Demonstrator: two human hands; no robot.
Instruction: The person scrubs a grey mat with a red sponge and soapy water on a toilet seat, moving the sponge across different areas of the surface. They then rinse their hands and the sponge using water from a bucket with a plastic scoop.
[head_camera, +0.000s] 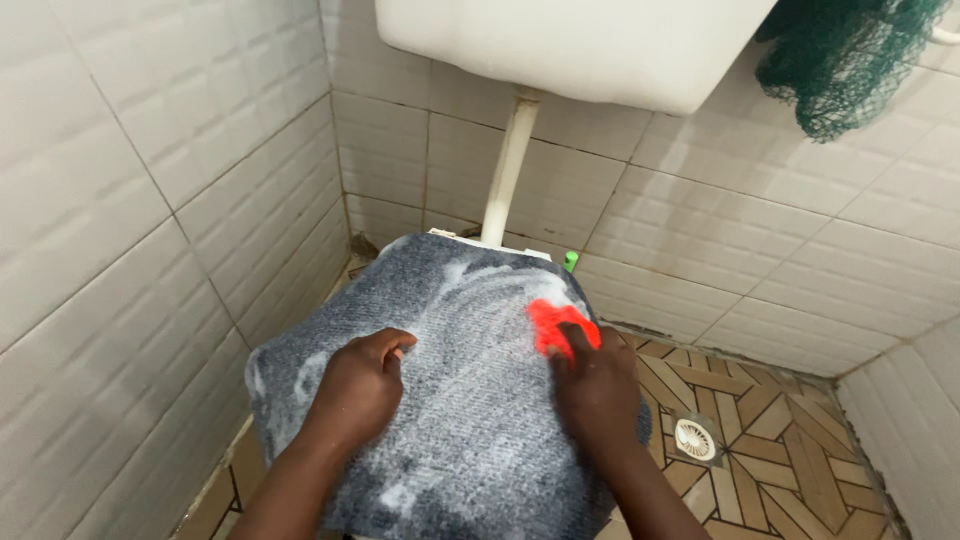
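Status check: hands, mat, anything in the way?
Left hand flat on soapy grey mat. Right hand gripping orange scrubber on mat. Nothing blocking.

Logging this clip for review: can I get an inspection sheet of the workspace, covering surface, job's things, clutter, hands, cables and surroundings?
Surface: grey mat draped over a raised fixture below the cistern, streaked with white suds.
Job's things: orange scrubber pressed on the mat's right side.
Clutter: small green item behind the mat by the wall; dark green net hanging at upper right.
Hands: left hand flat on the mat, holding nothing; right hand closed on the scrubber.
Cables: nothing seen.
Surroundings: white cistern with a pipe running down; white tiled walls; brown patterned floor with a round drain.
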